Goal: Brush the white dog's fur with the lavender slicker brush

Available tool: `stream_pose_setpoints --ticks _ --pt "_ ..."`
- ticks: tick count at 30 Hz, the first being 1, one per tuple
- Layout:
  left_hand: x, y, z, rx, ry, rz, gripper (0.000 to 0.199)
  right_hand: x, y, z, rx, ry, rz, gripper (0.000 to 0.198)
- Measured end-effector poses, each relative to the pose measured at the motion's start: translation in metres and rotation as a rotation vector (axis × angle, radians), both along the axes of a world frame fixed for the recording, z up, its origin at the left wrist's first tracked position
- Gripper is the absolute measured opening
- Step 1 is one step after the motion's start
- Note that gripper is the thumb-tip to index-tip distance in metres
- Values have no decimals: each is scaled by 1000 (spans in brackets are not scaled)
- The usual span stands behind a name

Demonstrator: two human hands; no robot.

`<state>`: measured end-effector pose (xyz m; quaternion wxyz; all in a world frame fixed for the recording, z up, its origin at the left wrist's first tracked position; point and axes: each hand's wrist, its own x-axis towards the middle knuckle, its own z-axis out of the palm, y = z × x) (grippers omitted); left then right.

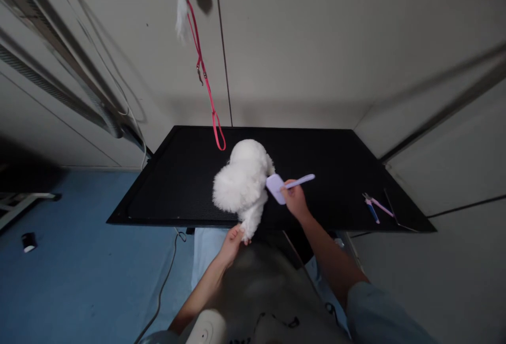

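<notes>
A fluffy white dog point(242, 175) is on the black grooming table point(316, 149), close to the table's near edge. One of its legs stretches toward me, and my left hand point(233, 241) is closed around the end of that leg. My right hand point(294, 199) grips a lavender slicker brush point(276, 188) where its handle meets the head. The flat back of the brush faces up, and its head is right beside the dog's flank. Whether the bristles touch the fur cannot be seen.
Nail clippers point(371, 209) and a pink-handled tool point(382, 207) lie at the table's right end. A pink leash loop point(215, 123) hangs over the far edge. Grey hoses point(59, 91) run along the left wall. A cable point(164, 281) trails across the blue floor point(90, 270).
</notes>
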<state>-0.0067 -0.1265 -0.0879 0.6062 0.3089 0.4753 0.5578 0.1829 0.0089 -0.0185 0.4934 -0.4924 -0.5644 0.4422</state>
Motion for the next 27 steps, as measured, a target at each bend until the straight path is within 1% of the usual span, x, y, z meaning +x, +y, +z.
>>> stream_pose_setpoints --ticks 1,2,4,5,6,8,9,10,11,13,14,15,17,18,19,21,22,23,25,26,27 --pt "0 -3 1 -15 -24 3 54 0 -1 0 25 7 -13 28" --pt "0 -6 3 -29 -48 5 54 -1 -4 -1 27 12 59 28" --pt "0 -10 7 -60 -96 13 54 -5 -13 -4 -29 12 319 27" --pt "0 -11 10 -77 -117 20 54 -7 -17 -5 -57 4 381 26" --pt "1 -11 12 -94 -135 25 53 -9 -21 -6 -59 -2 336 26" --pt "1 -11 16 -118 -162 22 51 -11 -26 -7 -4 -2 117 26" --pt "2 -11 17 -120 -173 12 51 -12 -29 -7 26 5 41 27" --pt "2 -10 18 -114 -183 2 50 -12 -31 -7 39 9 38 27" --pt "2 -10 18 -104 -188 -7 49 -12 -35 -8 25 10 112 26" --pt "2 -10 18 -79 -171 -8 48 -11 -41 -10 -52 3 300 24" --pt "1 -10 18 -68 -143 -5 47 -11 -43 -11 -77 -8 317 24" --pt "1 -10 18 -59 -106 -1 47 -11 -45 -12 -77 -19 262 24" --pt "0 -10 17 -41 -23 -2 48 -11 -47 -13 -40 -27 98 26" --pt "0 -10 16 -29 15 -9 48 -11 -48 -13 -31 -29 86 26" --pt "0 -10 16 -18 43 -14 48 -12 -50 -12 -39 -33 143 26" --pt "0 -10 15 -15 62 -5 47 -13 -53 -10 -92 -49 301 23" --pt "0 -9 15 -23 59 7 47 -13 -55 -9 -108 -62 312 22" --pt "1 -9 15 -33 52 22 47 -13 -56 -7 -108 -79 258 22" --pt "2 -8 15 -47 37 43 49 -13 -58 -3 -71 -109 83 23" --pt "3 -7 15 -44 38 45 48 -13 -60 -2 -59 -121 65 23" --pt "4 -7 14 -35 43 47 48 -12 -61 0 -59 -132 112 23"
